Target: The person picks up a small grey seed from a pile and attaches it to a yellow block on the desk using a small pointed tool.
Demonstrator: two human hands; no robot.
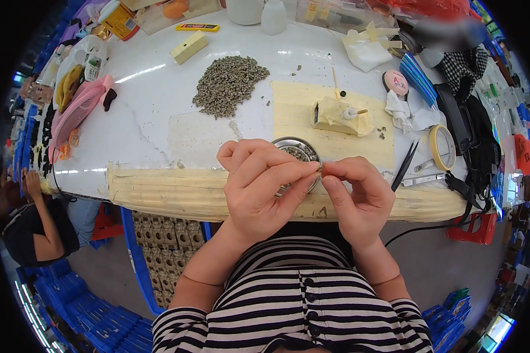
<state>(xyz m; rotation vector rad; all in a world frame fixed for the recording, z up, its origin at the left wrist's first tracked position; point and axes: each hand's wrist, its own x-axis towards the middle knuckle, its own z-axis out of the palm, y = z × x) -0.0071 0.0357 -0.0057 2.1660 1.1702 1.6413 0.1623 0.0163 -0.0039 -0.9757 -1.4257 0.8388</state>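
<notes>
My left hand and my right hand meet over the table's padded front edge. Thumb and forefinger of each are pinched together, the tips almost touching around a tiny piece too small to make out. Just behind and partly under my left fingers sits a round metal dish with small grey-brown parts in it. Farther back on the white table lies a heap of similar small metallic parts.
A tape-wrapped block stands on a yellow sheet. Black tweezers, a tape roll and a pink round case lie right. A pink mesh item is left. Below stands a blue crate; another person sits left.
</notes>
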